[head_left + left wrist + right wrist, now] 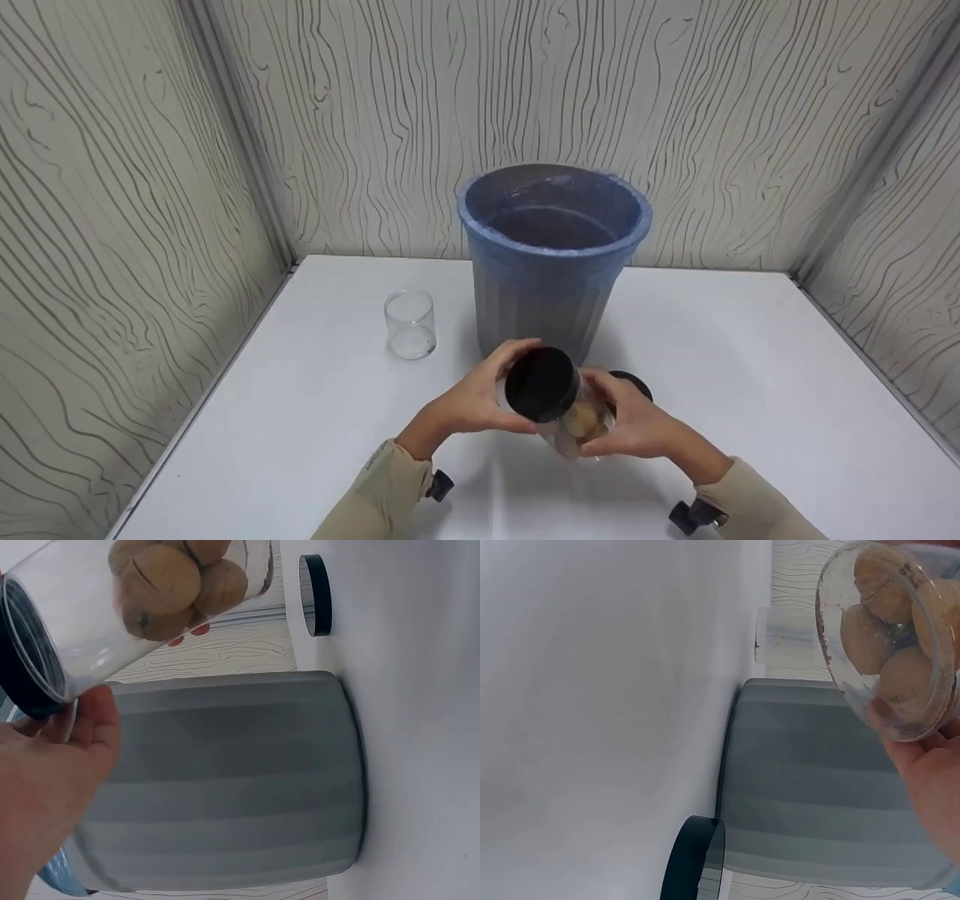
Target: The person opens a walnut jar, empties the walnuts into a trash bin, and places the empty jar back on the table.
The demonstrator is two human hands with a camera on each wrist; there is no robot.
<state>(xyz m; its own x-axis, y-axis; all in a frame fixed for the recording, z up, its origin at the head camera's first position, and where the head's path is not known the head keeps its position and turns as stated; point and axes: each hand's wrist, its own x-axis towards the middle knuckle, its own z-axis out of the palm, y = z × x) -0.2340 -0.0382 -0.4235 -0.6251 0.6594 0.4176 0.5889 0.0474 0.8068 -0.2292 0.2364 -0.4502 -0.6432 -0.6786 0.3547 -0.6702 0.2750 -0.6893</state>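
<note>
Both hands hold up a clear jar (82, 600) of walnuts (904, 682), tilted in front of the bin. My left hand (480, 397) grips around the jar's black lid (541, 384), thumb below and fingers above it. Lower on the clear body, my right hand (634, 420) has its fingers and thumb curled round the side. The walnuts lie together near the jar's bottom, as the left wrist view shows. A second black lid (321, 596) lies on the table just behind the right hand, partly hidden by it in the head view.
A grey ribbed bin (536, 300) with a blue liner (555, 251) folded over its rim stands at the table's back middle. An open clear glass jar (411, 326) stands upright left of it. Wood-patterned panels (360, 127) enclose the white table (750, 360).
</note>
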